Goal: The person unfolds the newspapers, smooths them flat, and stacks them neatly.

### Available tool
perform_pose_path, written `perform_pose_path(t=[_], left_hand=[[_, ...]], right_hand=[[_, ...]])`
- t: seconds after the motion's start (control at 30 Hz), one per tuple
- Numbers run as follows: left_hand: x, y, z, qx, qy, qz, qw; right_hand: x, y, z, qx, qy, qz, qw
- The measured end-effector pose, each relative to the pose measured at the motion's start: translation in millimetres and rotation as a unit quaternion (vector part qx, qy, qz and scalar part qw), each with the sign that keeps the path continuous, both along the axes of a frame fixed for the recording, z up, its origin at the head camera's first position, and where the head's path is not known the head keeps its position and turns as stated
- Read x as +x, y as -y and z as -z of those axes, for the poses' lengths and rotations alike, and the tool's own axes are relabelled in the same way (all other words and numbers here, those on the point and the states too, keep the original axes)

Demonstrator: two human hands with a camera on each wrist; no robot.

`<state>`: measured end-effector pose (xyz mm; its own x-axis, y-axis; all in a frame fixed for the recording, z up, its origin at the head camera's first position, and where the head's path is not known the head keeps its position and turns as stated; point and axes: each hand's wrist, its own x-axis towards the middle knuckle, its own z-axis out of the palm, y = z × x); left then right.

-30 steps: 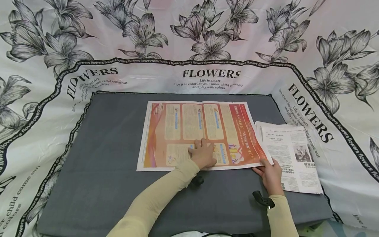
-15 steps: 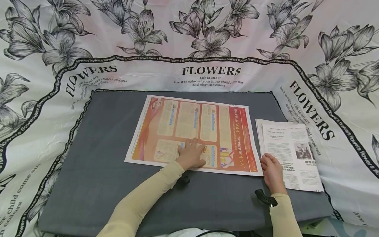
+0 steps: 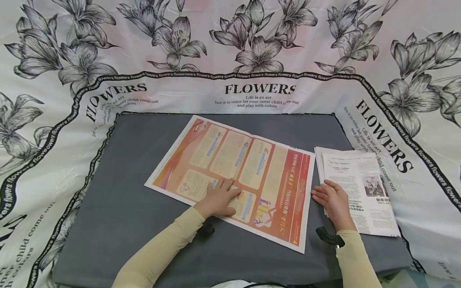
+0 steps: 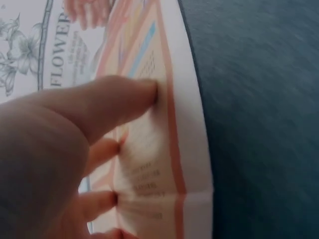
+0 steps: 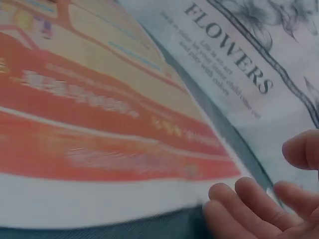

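An orange and red newspaper sheet point(image 3: 230, 160) lies flat and turned at an angle on the grey tabletop point(image 3: 119, 224). My left hand point(image 3: 217, 200) rests on its near part, fingers spread, fingertips and thumb pressing the paper. The left wrist view shows that thumb point(image 4: 119, 102) on the printed surface by the white margin. My right hand point(image 3: 335, 202) is beside the sheet's right edge, relaxed and holding nothing. In the right wrist view its fingers point(image 5: 249, 204) lie right at the white margin of the sheet.
A stack of black-and-white newspapers point(image 3: 360, 188) lies at the right of the table, partly under the right hand in the head view. White cloth point(image 3: 259, 96) printed with flowers rises around the table's back and sides. Black bands circle both wrists.
The orange sheet has turned clockwise, its right end swinging toward me. My left hand moved left and nearer with it. The right hand has let go of the sheet's corner.
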<state>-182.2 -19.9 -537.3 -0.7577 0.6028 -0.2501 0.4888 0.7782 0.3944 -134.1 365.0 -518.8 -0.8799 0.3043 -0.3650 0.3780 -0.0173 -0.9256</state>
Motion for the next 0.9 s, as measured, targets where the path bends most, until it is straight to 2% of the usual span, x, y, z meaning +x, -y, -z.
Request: perform_pose_path(t=[0.1, 0.13, 0.2, 0.27, 0.4, 0.5, 0.57, 0.63, 0.67, 0.7, 0.8, 0.9], left_hand=[[3.5, 8.8, 2.3, 0.017, 0.000, 0.019, 0.9997], [4.6, 11.1, 2.6, 0.023, 0.000, 0.024, 0.9994], [6.0, 14.4, 3.3, 0.027, 0.000, 0.036, 0.9990], [6.6, 16.9, 3.0, 0.033, -0.004, 0.042, 0.9986], [6.2, 20.9, 1.5, 0.041, -0.010, 0.045, 0.9981], [6.5, 21.3, 1.2, 0.042, -0.014, 0.047, 0.9979], [6.8, 21.3, 1.0, 0.042, -0.016, 0.047, 0.9979], [7.3, 21.6, 1.3, 0.044, -0.021, 0.046, 0.9978], [7.7, 22.1, 1.4, 0.043, -0.023, 0.046, 0.9978], [8.1, 22.4, 1.8, 0.042, -0.025, 0.046, 0.9978], [9.5, 23.4, 4.1, 0.041, -0.030, 0.046, 0.9977], [10.9, 25.5, 5.7, 0.042, -0.030, 0.043, 0.9978]], right_hand=[[-14.4, 10, -10.9, 0.113, -0.002, -0.023, 0.9934], [-19.4, 15, -14.6, 0.157, -0.004, -0.040, 0.9868], [-29.2, 23, -20.1, 0.253, -0.015, -0.093, 0.9630], [-40.7, 32, -23.8, 0.327, -0.045, -0.159, 0.9304], [-68.1, 53, -23.1, 0.431, -0.121, -0.276, 0.8504], [-87.1, 69, -17.1, 0.490, -0.153, -0.334, 0.7901], [-98.2, 78, -11.9, 0.510, -0.155, -0.361, 0.7652], [-106.7, 86, -5.8, 0.517, -0.149, -0.379, 0.7527], [-109.6, 88, -2.1, 0.520, -0.144, -0.384, 0.7495], [-111.6, 91, 1.4, 0.515, -0.137, -0.386, 0.7531], [-111.4, 92, 12.7, 0.520, -0.122, -0.389, 0.7504], [-104.4, 90, 21.6, 0.531, -0.110, -0.385, 0.7469]])
